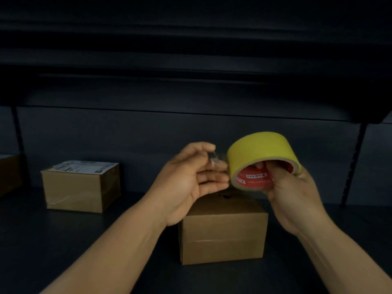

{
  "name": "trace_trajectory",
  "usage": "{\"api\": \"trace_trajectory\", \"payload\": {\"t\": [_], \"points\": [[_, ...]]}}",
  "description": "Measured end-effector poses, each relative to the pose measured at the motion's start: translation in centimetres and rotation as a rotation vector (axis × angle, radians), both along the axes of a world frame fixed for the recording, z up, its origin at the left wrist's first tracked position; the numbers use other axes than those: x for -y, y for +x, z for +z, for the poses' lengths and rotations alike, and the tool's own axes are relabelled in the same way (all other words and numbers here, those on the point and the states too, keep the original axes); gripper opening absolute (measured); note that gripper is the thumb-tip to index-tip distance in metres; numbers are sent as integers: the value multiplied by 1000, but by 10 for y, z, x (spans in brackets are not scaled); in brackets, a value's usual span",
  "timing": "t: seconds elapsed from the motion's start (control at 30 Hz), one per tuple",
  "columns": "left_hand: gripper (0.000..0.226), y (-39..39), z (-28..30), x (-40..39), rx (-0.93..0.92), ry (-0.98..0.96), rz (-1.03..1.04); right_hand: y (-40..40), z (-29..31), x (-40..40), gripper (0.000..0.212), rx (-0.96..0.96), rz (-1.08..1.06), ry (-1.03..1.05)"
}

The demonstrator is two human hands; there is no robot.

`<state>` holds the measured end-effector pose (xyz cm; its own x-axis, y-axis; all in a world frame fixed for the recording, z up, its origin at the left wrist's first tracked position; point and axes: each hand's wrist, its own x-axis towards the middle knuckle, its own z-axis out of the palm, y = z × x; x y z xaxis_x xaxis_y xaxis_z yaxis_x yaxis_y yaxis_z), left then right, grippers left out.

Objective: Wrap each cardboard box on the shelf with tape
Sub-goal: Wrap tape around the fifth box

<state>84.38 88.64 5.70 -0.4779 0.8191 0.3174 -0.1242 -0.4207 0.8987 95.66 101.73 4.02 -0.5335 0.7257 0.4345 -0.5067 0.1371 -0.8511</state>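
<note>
A yellow tape roll [258,149] with a red inner core is held up by my right hand [290,192], whose fingers reach through the core. My left hand [188,181] is just left of the roll and pinches a small clear end piece of tape [214,161] between thumb and forefinger. Below both hands, a plain cardboard box [222,232] stands on the dark shelf [63,240]. A second cardboard box [80,187] with a white label on top sits further left and back.
Part of another brown box [9,175] shows at the far left edge. Slotted black uprights [354,164] stand against the dark back panel, and an upper shelf [191,60] hangs overhead. Lighting is dim.
</note>
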Motion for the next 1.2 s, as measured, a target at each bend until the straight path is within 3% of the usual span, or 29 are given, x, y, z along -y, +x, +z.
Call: {"api": "trace_trajectory", "payload": {"t": [0.2, 0.27, 0.43, 0.67, 1.03, 1.2], "points": [[29, -4, -3, 9, -456, -1, 100, 0, 0, 0, 17, -3, -24, -54], [31, -4, -3, 10, -507, -3, 136, -1, 0, -1, 17, -6, -37, -73], [22, -3, -4, 5, -516, -70, 301, -1, -1, -1, 20, 1, -73, -45], [20, -5, -5, 2, -256, -95, 230, 0, -2, -1, 35, 49, -159, 139], [11, -4, -10, -2, -268, -149, 369, 0, -3, 4, 34, 34, -175, 260], [8, -1, -12, -3, -401, -171, 463, 0, -4, 3, 35, 22, -175, 261]]}}
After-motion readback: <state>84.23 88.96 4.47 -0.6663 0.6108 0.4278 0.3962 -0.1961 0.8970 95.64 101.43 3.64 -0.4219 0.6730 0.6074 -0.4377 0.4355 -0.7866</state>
